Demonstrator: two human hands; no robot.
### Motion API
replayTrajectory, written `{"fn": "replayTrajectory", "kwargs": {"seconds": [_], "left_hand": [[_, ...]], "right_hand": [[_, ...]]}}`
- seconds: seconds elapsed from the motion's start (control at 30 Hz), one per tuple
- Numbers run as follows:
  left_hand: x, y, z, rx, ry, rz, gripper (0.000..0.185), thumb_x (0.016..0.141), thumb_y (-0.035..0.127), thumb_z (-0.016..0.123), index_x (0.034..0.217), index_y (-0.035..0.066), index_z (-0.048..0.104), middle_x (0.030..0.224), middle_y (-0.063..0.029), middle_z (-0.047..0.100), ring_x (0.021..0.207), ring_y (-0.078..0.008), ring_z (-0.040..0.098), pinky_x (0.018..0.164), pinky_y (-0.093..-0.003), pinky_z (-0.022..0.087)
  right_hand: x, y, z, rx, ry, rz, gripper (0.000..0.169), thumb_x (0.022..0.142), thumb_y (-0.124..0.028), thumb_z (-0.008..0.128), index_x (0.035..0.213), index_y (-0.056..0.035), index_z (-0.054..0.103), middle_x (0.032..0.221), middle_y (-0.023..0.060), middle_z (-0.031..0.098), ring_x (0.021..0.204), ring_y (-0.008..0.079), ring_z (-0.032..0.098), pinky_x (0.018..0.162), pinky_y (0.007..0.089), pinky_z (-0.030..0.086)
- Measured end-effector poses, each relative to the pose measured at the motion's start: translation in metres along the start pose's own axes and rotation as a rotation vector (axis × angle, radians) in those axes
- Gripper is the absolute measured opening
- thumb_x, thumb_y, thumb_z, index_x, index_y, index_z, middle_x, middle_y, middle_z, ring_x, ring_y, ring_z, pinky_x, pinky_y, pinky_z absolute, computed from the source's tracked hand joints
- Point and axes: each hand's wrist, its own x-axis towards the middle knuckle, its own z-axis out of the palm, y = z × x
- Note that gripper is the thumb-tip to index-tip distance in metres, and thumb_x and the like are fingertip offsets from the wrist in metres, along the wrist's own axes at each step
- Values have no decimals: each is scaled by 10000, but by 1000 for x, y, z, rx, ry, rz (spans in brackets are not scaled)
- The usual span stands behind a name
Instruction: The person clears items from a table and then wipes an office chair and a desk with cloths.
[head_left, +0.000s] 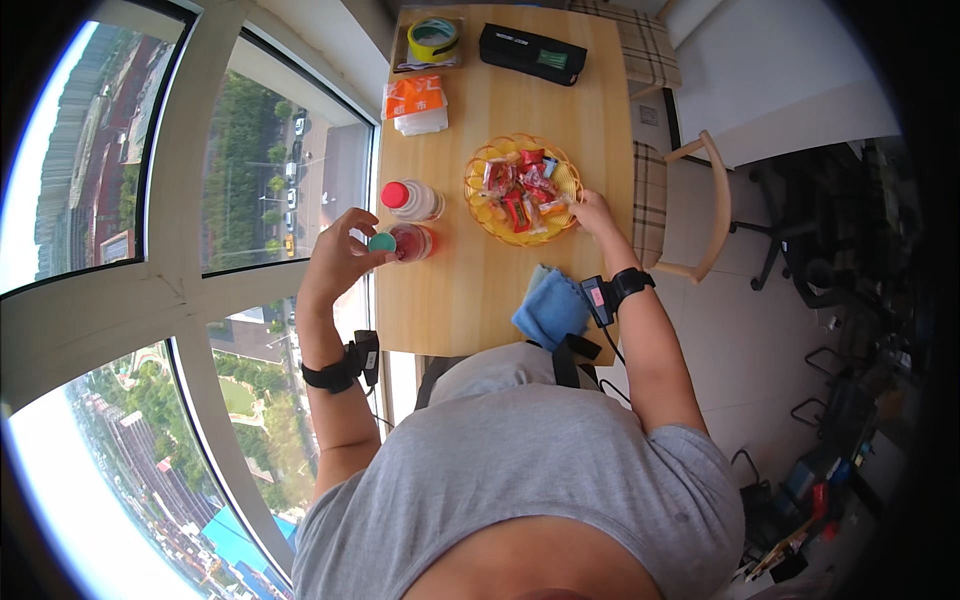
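Note:
My left hand is at the green cap of a clear bottle holding red liquid. Thumb and forefinger curve around opposite sides of the cap, the thumb overlapping its near edge; whether they grip it I cannot tell. Just beyond stands a second clear bottle with a red cap. My right hand holds the right rim of a yellow woven plastic basket. Wrapped candies and snacks, many in red wrappers, lie inside it. The fingertips under the rim are hidden.
A blue cloth lies on the wooden table near my body. Farther back are an orange and white plastic bag, a yellow tape roll and a black pencil case. Windows border the left; chairs stand right.

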Motion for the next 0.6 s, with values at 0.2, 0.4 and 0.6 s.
{"fn": "replayTrajectory", "kwargs": {"seconds": [0.2, 0.4, 0.6], "left_hand": [[6, -12, -12, -109, 15, 55, 505, 629, 289, 761, 963, 4, 513, 815, -76, 555, 670, -144, 575, 573, -263, 465], [19, -29, -23, -195, 92, 154, 530, 693, 451, 665, 908, -13, 523, 767, -83, 563, 688, -152, 581, 615, -257, 472], [34, -50, -26, -454, 249, 50, 487, 860, 472, 425, 897, -1, 535, 767, -69, 570, 694, -148, 596, 615, -244, 466]], "right_hand": [[-25, -17, -4, 538, -128, 77, 172, 801, -58, 458, 948, -36, 543, 848, 63, 593, 644, 140, 599, 538, 280, 510], [-13, -41, -14, 753, -114, -80, 151, 825, -37, 435, 938, -28, 536, 840, 63, 596, 651, 130, 602, 517, 237, 502], [8, -141, 1, 699, -129, -191, 132, 842, -56, 438, 938, -30, 526, 847, 67, 601, 674, 127, 609, 541, 241, 512]]}}
